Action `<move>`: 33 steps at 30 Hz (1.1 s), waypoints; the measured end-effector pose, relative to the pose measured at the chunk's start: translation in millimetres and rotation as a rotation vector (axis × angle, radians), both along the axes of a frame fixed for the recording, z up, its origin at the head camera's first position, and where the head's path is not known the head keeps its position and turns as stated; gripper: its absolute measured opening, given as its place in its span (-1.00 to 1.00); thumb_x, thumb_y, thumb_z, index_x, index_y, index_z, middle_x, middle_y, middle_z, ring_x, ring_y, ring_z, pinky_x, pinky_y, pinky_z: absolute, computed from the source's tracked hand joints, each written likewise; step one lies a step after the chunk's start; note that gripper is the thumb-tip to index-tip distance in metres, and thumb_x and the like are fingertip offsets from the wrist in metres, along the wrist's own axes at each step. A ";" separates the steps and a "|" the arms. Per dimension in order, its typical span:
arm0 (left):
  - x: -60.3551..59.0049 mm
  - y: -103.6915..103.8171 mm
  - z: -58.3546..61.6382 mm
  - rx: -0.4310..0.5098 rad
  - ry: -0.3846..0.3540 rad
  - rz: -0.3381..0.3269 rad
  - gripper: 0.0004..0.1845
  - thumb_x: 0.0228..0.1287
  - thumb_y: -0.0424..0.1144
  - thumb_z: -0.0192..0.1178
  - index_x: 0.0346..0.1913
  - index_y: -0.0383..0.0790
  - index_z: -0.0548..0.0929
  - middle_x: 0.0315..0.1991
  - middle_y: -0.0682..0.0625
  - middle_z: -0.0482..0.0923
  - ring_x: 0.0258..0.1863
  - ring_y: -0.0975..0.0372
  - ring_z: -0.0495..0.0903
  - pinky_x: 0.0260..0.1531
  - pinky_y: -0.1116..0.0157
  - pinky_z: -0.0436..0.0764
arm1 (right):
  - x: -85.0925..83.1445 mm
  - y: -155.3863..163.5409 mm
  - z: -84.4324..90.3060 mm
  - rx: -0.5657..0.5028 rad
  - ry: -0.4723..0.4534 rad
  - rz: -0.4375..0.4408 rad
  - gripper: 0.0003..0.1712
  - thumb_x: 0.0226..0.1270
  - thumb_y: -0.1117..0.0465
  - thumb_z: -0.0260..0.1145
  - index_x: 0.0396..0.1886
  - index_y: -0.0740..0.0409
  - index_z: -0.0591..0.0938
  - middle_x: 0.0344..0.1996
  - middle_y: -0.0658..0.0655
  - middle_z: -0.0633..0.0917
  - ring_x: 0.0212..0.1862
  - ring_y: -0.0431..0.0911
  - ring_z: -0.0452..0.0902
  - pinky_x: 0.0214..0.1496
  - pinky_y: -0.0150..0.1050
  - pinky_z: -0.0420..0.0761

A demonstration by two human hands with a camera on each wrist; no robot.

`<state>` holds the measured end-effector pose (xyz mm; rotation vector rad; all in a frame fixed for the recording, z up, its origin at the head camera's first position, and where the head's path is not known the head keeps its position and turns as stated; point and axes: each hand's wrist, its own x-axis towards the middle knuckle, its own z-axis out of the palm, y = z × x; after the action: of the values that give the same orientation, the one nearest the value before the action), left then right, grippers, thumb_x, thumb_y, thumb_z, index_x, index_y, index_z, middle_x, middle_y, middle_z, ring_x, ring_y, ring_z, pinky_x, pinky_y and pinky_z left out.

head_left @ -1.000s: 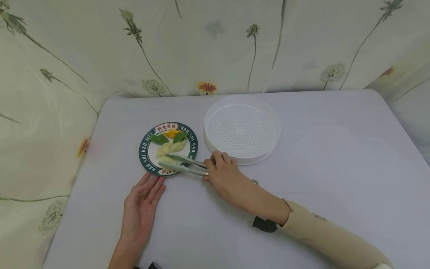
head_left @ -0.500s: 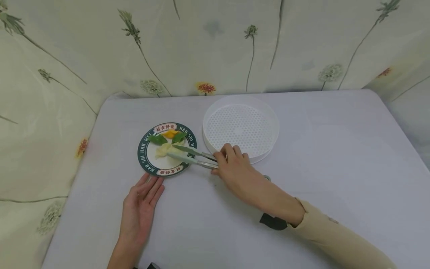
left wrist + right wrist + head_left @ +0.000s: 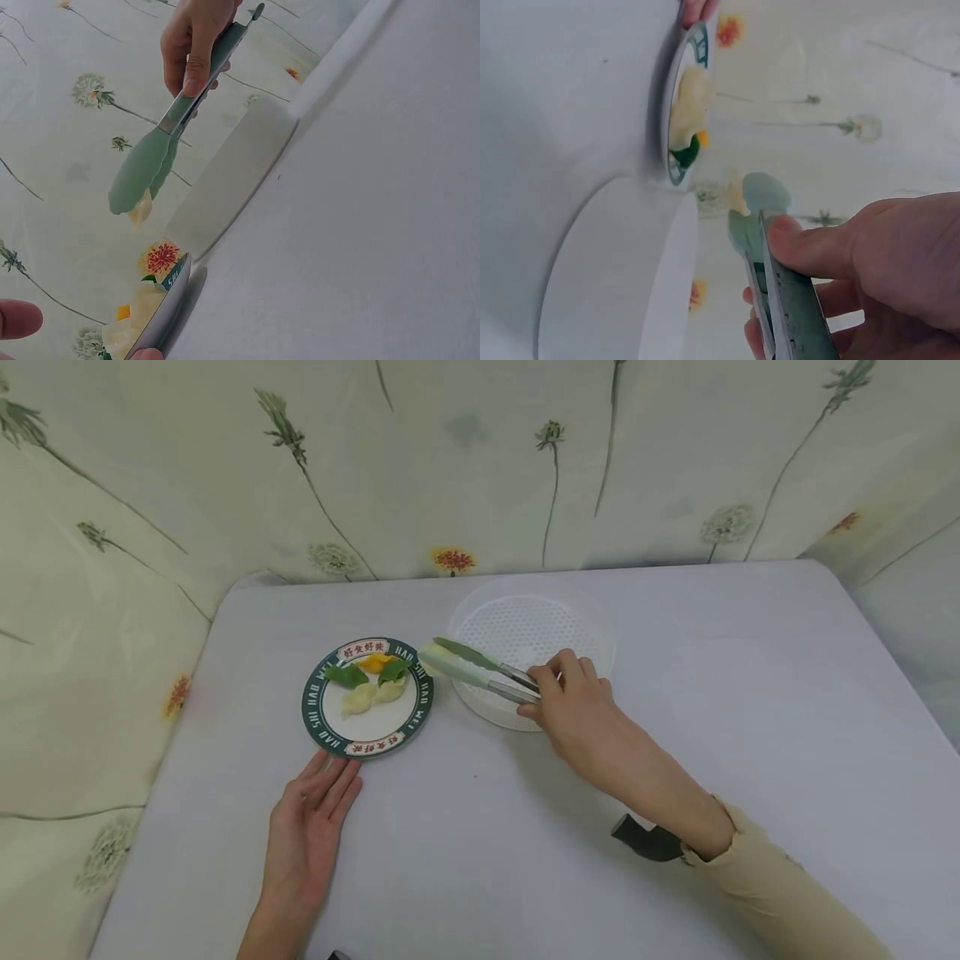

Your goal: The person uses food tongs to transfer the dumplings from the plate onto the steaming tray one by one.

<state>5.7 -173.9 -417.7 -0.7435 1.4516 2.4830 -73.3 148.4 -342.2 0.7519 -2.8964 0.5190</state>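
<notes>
Head view shows the right hand (image 3: 573, 706) gripping green tongs (image 3: 472, 667), which pinch a pale dumpling (image 3: 140, 209) between their tips. Half a second ago the tips were down on the plate (image 3: 318, 718) among the food; now they are lifted clear of it and hang over the left rim of the white perforated steamer tray (image 3: 592, 639), just beside the plate. Two pale dumplings, two green ones and an orange one remain on the plate. The left hand (image 3: 307, 831) stays flat on the surface (image 3: 750, 735), its fingers (image 3: 333, 781) straight and touching the plate's near rim, unchanged from before.
</notes>
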 end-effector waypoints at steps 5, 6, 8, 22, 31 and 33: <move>1.4 -2.2 -1.8 0.007 0.009 0.003 -0.29 0.72 -0.12 -0.17 0.77 -0.10 -0.09 0.72 -0.10 0.13 0.65 0.20 0.32 0.66 0.31 0.40 | -2.2 11.5 -1.3 0.013 0.044 -0.012 -0.62 0.56 0.21 0.37 0.12 0.43 0.58 -0.10 0.35 0.52 -0.22 0.18 0.41 -0.40 -0.14 0.34; 1.5 -2.6 -2.1 0.012 0.013 0.003 -0.29 0.72 -0.12 -0.18 0.77 -0.11 -0.09 0.72 -0.11 0.13 0.65 0.20 0.32 0.65 0.31 0.40 | -2.3 13.5 -1.4 0.015 0.048 -0.015 -0.62 0.56 0.21 0.37 0.12 0.45 0.57 -0.10 0.35 0.52 -0.22 0.18 0.41 -0.40 -0.15 0.34; 2.2 -3.6 -2.2 0.024 0.017 0.005 -0.29 0.73 -0.12 -0.19 0.78 -0.11 -0.10 0.73 -0.11 0.11 0.66 0.19 0.31 0.65 0.32 0.41 | -3.4 17.5 -2.4 0.017 0.048 -0.023 -0.61 0.57 0.22 0.36 0.14 0.47 0.57 -0.09 0.37 0.53 -0.23 0.19 0.41 -0.40 -0.15 0.33; 1.8 -3.4 -1.6 0.041 -0.006 0.030 -0.30 0.73 -0.12 -0.17 0.77 -0.07 -0.06 0.72 -0.09 0.14 0.65 0.19 0.33 0.61 0.35 0.45 | -11.2 27.2 -14.6 0.078 -0.062 -0.061 -0.65 0.60 0.20 0.33 0.06 0.47 0.56 -0.13 0.39 0.50 -0.31 0.13 0.33 -0.44 -0.18 0.28; 0.5 -1.1 -3.2 0.028 0.007 0.014 -0.30 0.73 -0.12 -0.16 0.77 -0.09 -0.06 0.72 -0.10 0.15 0.65 0.19 0.34 0.61 0.34 0.45 | -11.2 26.9 -21.5 0.110 -0.079 -0.069 -0.61 0.56 0.17 0.38 0.02 0.49 0.58 -0.12 0.42 0.51 -0.27 0.17 0.38 -0.44 -0.15 0.32; 0.3 -1.5 -3.2 0.029 0.007 0.015 -0.30 0.73 -0.12 -0.17 0.77 -0.09 -0.06 0.72 -0.10 0.15 0.65 0.19 0.34 0.62 0.34 0.44 | -10.8 26.6 -22.0 0.103 -0.092 -0.070 -0.60 0.56 0.16 0.38 0.02 0.49 0.58 -0.11 0.42 0.51 -0.26 0.17 0.38 -0.41 -0.15 0.31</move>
<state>6.1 -175.4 -420.9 -0.7432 1.4143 2.5148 -84.1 175.0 -364.2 0.6526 -3.0424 0.4103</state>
